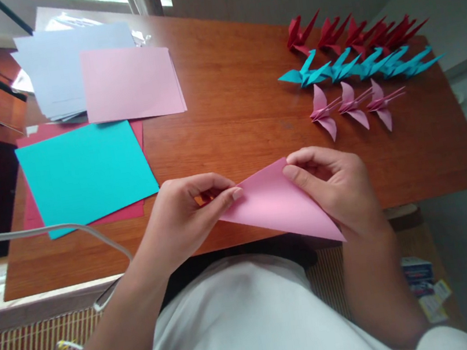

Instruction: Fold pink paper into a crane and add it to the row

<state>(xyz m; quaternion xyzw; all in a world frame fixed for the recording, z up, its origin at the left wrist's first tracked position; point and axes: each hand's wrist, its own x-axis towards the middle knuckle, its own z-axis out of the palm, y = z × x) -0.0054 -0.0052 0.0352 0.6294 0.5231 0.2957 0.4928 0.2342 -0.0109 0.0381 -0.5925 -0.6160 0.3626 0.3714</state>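
A pink paper folded into a triangle (279,203) is held over the near edge of the wooden table (230,93). My left hand (186,211) pinches its left corner with closed fingers. My right hand (333,183) grips its top corner and right side, fingers curled round the fold. Both hands touch only this sheet.
Stacks of paper lie at the left: turquoise (84,174) over red, pink (129,82), pale blue (68,65). At the right stand rows of folded cranes: red (353,34), turquoise (358,67), three pink (352,105). A white cable (70,231) crosses the near left edge.
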